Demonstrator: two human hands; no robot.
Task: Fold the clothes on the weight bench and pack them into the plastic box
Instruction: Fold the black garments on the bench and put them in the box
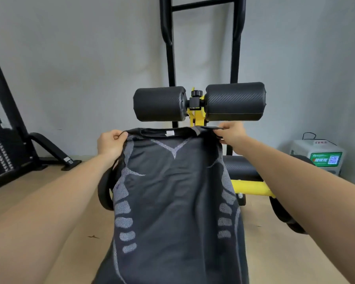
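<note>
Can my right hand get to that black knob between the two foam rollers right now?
Probably yes. The black knob sits just above and left of the right hand, nothing between them. But that hand pinches the shirt at its shoulder, so it must let go first.

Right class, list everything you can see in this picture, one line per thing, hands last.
shirt: one, dark grey with pale grey patches, held up at centre
foam pads: three, black, two above the shirt, one lower right
bench frame: one, yellow, below the pads
uprights: two, black, centre back
weight machine: one, black, far left
box unit: one, white with green label, far right
floor: one, light wood
wall: one, grey, behind
left grip: one, bare, pinching shirt's top left corner
right grip: one, bare, pinching shirt's top right corner
</note>
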